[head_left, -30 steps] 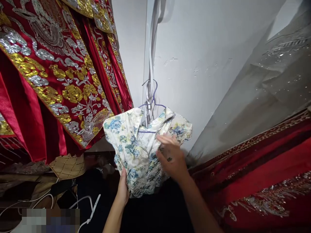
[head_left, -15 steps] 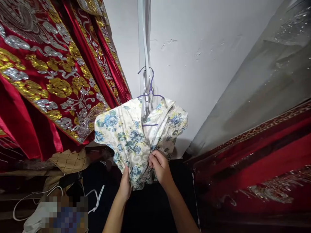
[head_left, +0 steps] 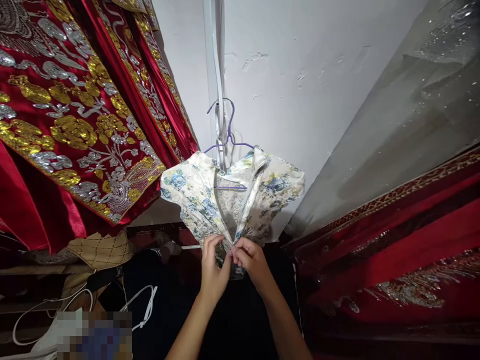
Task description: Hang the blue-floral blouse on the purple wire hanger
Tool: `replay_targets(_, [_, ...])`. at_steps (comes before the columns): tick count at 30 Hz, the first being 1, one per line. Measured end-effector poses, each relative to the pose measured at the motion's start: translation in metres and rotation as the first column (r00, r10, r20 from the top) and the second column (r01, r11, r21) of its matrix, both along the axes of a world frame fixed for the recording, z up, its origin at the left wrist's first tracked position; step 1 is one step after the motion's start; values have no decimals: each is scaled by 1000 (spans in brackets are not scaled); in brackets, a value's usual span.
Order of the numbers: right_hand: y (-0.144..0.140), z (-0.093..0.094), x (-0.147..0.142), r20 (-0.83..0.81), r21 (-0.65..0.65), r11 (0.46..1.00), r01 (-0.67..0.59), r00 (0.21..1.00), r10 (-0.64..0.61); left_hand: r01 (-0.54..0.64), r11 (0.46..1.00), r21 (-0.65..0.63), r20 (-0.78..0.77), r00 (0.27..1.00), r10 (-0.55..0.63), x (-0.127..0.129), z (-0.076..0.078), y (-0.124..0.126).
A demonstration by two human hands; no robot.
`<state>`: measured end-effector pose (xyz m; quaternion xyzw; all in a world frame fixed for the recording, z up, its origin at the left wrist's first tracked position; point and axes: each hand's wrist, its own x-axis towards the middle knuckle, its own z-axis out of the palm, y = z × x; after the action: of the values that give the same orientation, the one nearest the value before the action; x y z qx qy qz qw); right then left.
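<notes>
Two hands meet at the bottom of the dress's [head_left: 228, 200] open front. The floral dress hangs mid-scene on a purple hanger [head_left: 228, 142], hooked on a white strip [head_left: 213, 75] on the far wall, so both hands are free to work the fabric. Left hand [head_left: 213, 272] pinches the left edge, right hand [head_left: 252, 260] the right edge; fingers clenched on cloth, drawing the two sides together where the opening ends. Red embroidered robe [head_left: 75, 125] hangs at left, another red garment [head_left: 393, 260] at right under clear plastic [head_left: 405, 115]. White hanger [head_left: 144, 310] lies low at near left.
</notes>
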<state>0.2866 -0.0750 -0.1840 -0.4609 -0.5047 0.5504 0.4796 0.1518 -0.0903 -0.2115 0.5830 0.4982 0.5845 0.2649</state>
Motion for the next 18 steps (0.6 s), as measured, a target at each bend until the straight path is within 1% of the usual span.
replay_targets(1, [-1, 2, 0, 5, 1, 1000, -15, 1000, 15, 37, 999, -12, 12, 999, -37, 5, 3, 3])
replay_targets(3, [-3, 5, 0, -2, -9, 999, -44, 999, 44, 82, 996, -37, 40, 996, -80, 11, 3, 8])
replay_targets(5, [-5, 8, 1, -31, -38, 995, -94, 995, 92, 117, 990, -81, 73, 991, -112, 14, -1, 10])
replay_targets(8, [-7, 11, 2, -85, -90, 979, -184, 981, 176, 168, 973, -159, 161, 977, -142, 17, -10, 5])
replay_targets(10, [-8, 14, 3, -119, -124, 976, -180, 979, 165, 179, 968, -175, 180, 973, -148, 18, -13, -1])
replay_targets(12, [-5, 21, 5, -155, -148, 982, -120, 983, 97, 160, 975, -153, 129, 982, -141, 19, -15, -7])
replay_targets(14, [5, 34, 8, -176, -142, 988, -55, 984, 30, 142, 983, -119, 53, 989, -137, 21, -15, -10])
replay_targets(15, [12, 44, 10, -174, -120, 992, -33, 985, 12, 139, 985, -107, 28, 990, -137, 22, -15, -10])
replay_targets(16, [21, 57, 12, -163, -83, 996, -22, 987, 8, 137, 985, -100, 15, 991, -136, 24, -16, -9])
replay_targets(18, [41, 90, 17, -119, 13, 1000, -9, 993, 10, 146, 984, -106, 14, 989, -145, 29, -19, -8])
